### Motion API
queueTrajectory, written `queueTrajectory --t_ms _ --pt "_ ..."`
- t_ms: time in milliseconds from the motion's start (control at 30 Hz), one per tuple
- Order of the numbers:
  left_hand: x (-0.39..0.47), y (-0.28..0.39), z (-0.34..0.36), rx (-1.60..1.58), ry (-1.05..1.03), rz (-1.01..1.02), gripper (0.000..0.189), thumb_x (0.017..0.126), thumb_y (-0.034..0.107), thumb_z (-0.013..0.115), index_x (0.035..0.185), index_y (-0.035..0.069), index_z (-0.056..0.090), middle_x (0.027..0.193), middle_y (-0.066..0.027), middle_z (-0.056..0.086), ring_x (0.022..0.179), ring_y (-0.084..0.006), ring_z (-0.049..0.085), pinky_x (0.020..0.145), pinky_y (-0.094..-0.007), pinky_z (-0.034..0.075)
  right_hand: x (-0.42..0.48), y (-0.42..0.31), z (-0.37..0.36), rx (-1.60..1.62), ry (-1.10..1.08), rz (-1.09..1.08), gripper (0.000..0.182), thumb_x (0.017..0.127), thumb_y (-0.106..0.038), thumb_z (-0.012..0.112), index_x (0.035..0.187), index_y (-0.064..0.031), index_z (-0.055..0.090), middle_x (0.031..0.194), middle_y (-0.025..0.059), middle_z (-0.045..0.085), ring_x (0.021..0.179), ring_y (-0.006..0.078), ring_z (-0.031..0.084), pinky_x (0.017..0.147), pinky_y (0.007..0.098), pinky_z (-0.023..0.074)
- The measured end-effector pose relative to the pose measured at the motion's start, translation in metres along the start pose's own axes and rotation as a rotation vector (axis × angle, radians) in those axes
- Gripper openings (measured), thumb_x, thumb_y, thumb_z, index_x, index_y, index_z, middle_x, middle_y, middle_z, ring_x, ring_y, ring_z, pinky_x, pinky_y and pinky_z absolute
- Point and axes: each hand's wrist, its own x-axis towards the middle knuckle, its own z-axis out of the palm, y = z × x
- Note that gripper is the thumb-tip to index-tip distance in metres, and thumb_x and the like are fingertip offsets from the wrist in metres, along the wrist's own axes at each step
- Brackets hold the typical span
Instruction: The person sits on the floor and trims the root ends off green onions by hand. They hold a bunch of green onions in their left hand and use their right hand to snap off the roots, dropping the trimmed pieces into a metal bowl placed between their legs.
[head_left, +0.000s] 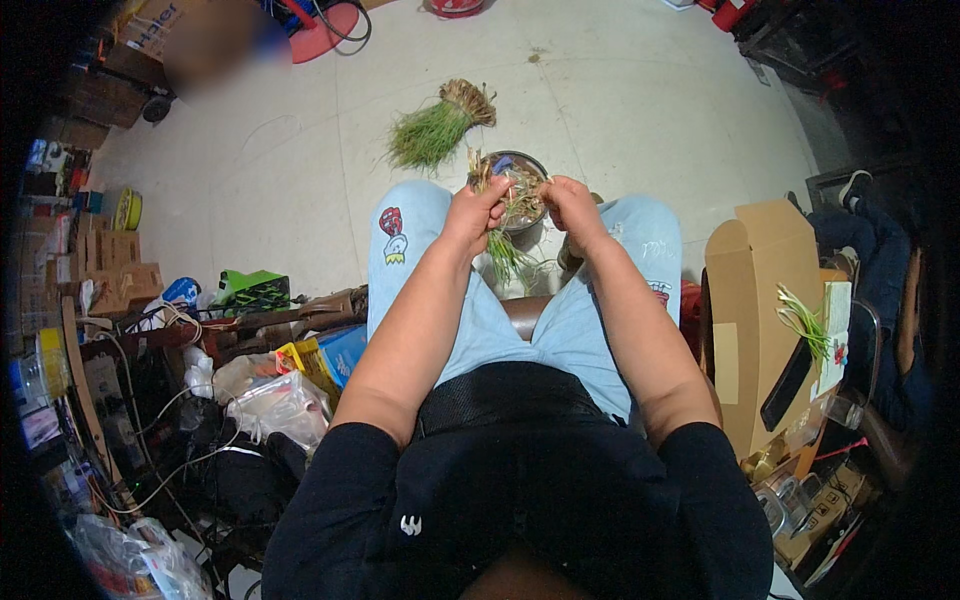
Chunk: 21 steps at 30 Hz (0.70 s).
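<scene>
My left hand (476, 214) grips a small bunch of scallions (510, 259), thin and green, with the pale root ends upward and the leaves hanging between my knees. My right hand (574, 210) is across from it, thumb and fingers pinched on a pale scallion piece (550, 180). Just beyond both hands stands a round dark bin (538, 165), holding dry brown trimmings and a bit of blue. On the floor past it lies a larger tied bundle of scallions (435, 133), its brown root ends pointing away to the right.
At my right, a cardboard box (772, 277) has several cleaned scallions (802, 322) near a black-handled item (795, 386). Another person's legs (862, 232) are beyond it. Plastic bags (281, 405) and cables crowd my left. A red round base (326, 34) is on the far floor.
</scene>
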Motion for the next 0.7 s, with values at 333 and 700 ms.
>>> queueTrajectory --t_ms 333,700 --pt "-0.003 0.001 0.005 0.068 0.055 0.040 0.017 0.081 0.019 0.068 0.090 0.007 0.059 0.070 0.0022 0.057 0.049 -0.0023 0.039 0.039 -0.0164 0.027 0.003 0.012 0.011 -0.119 0.034 -0.147 0.020 0.082 -0.025 0.065 0.082 -0.0056 0.064 0.065 -0.0046 0.052 0.054 0.0039 0.040 0.048 0.0214 0.0310" --pt "-0.005 0.000 0.011 0.204 0.102 0.079 0.015 0.080 0.020 0.069 0.086 0.009 0.060 0.063 0.0055 0.051 0.049 -0.0028 0.039 0.042 -0.0174 0.027 -0.002 0.012 0.012 -0.248 -0.132 -0.120 0.019 0.080 -0.024 0.067 0.080 -0.0046 0.065 0.069 -0.0034 0.058 0.061 0.0050 0.048 0.054 0.0221 0.0374"
